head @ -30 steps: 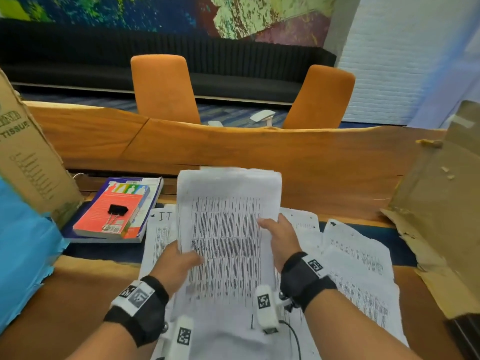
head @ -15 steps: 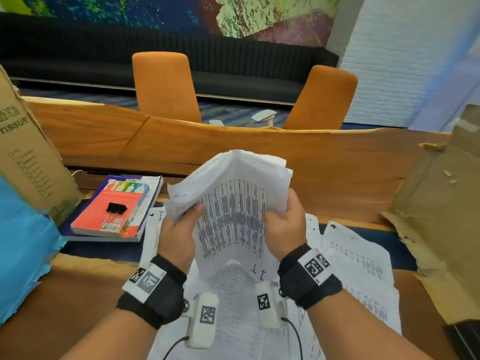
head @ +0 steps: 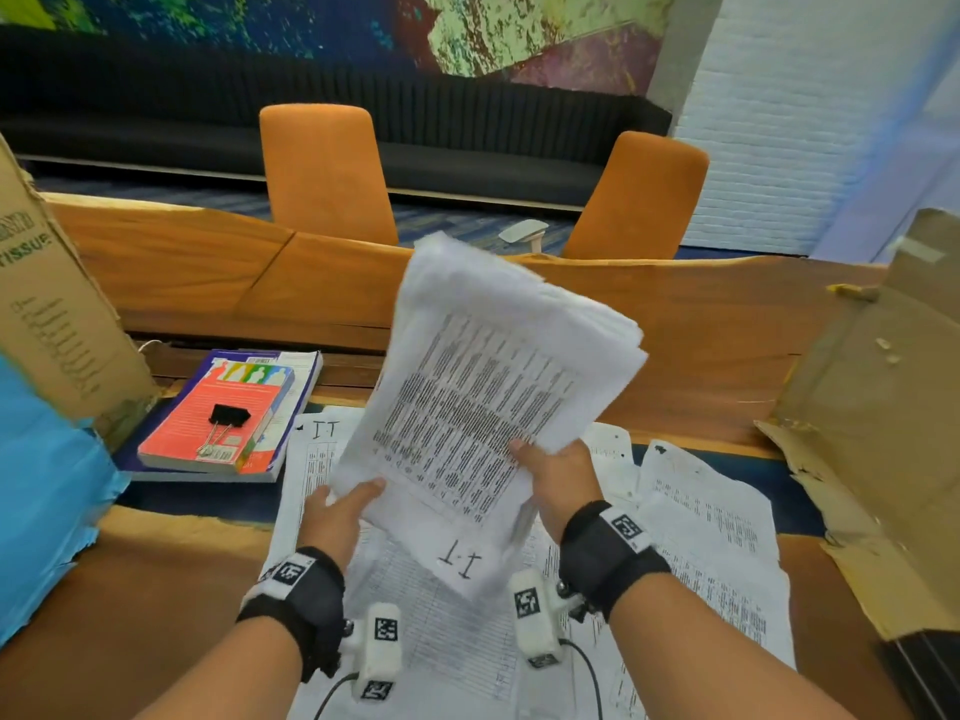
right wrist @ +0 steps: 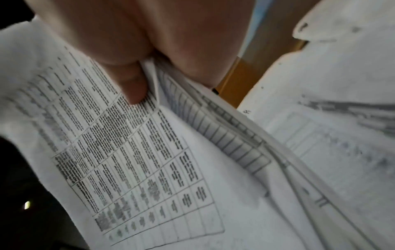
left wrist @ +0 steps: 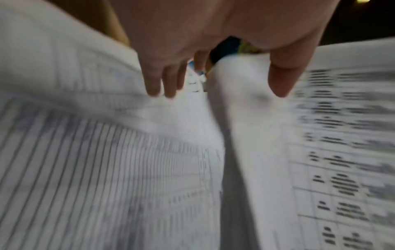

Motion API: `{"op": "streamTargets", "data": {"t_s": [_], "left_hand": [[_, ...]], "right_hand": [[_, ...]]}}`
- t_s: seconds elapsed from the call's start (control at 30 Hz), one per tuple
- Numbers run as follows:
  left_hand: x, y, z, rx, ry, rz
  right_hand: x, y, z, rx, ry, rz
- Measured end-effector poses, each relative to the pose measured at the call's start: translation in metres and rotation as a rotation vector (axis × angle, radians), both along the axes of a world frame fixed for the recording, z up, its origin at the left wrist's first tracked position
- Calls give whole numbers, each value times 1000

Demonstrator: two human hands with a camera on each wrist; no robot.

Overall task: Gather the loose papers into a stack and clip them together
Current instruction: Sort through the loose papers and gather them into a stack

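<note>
I hold a stack of printed papers (head: 488,402) in the air above the table, tilted to the right. My left hand (head: 345,504) grips its lower left edge, thumb on top and fingers underneath (left wrist: 162,84). My right hand (head: 553,472) pinches the lower right edge, thumb (right wrist: 132,84) on the printed top sheet (right wrist: 119,152). More loose papers (head: 711,537) lie spread on the table under and right of the stack. A black binder clip (head: 228,415) rests on a red book (head: 218,407) at the left.
A cardboard box (head: 47,314) and blue sheet (head: 36,491) stand at the left. Torn cardboard (head: 878,407) lies at the right. A wooden divider (head: 701,324) runs behind the papers, with two orange chairs (head: 324,171) beyond it.
The stack was bent and curled between both hands half a second ago; now it is straightened, tilted right, and both hands have slid down to its lower edge.
</note>
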State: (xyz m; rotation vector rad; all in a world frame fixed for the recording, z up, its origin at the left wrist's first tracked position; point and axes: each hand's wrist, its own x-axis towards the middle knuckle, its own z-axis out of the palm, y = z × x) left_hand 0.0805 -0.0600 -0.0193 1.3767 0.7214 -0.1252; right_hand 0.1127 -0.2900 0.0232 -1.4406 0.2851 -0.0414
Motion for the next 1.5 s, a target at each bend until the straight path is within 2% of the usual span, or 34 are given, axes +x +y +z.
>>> {"op": "streamTargets", "data": {"t_s": [0.07, 0.13, 0.23, 0.37, 0.4, 0.47, 0.53, 0.57, 0.67, 0.73, 0.8, 0.9, 1.0, 1.07, 1.13, 1.2, 1.27, 1.3, 1.37, 1.43, 1.5], "left_hand": [[-4, -3, -5, -384, -12, 29], [-6, -9, 0, -531, -64, 69], [-2, -5, 11, -437, -174, 95], [-6, 30, 37, -182, -260, -9], [-7, 40, 41, -134, -260, -10], [-7, 58, 45, -48, -276, -33], [-6, 64, 49, 32, -320, -86], [-5, 63, 52, 61, -353, -115], [-2, 56, 56, 106, -395, -147], [-2, 55, 55, 37, -445, -139], [-3, 55, 51, -36, -439, -143], [-9, 50, 39, -7, -360, -135], [-10, 51, 20, 67, -285, -111], [-10, 54, 14, 97, -255, -109], [-11, 57, 13, 118, -241, -124], [-12, 59, 10, 134, -234, -130], [-13, 62, 6, 129, -221, -129], [-13, 62, 5, 130, -217, -127], [-14, 63, 4, 133, -212, -134], [-17, 61, 5, 132, -205, -144], [-18, 60, 5, 119, -205, -151]], "right_hand": [[-2, 3, -4, 200, 46, -13], [-7, 8, -10, 327, 93, 20], [-12, 1, -18, 416, 119, 78], [-2, -51, -20, 388, 153, 2], [0, -65, -18, 300, 161, 26], [4, -79, -9, -6, 157, 150], [7, -78, 4, -294, 113, 288], [8, -74, 11, -376, 73, 332], [11, -58, 27, -355, -10, 245], [10, -52, 27, -254, -64, 151], [3, -48, 19, -233, -76, 110], [-11, -49, 2, -323, -24, 159], [-14, -50, 8, -457, -110, 166], [-14, -44, 31, -664, -221, 183], [-17, -29, 51, -1030, -245, 342], [-19, -12, 57, -1450, -96, 564], [-19, -1, 58, -1682, 71, 661], [-19, 3, 63, -1703, 88, 645], [-19, 14, 72, -1666, -22, 615], [-25, 33, 73, -1644, -105, 704], [-28, 51, 61, -1708, -120, 813]]}}
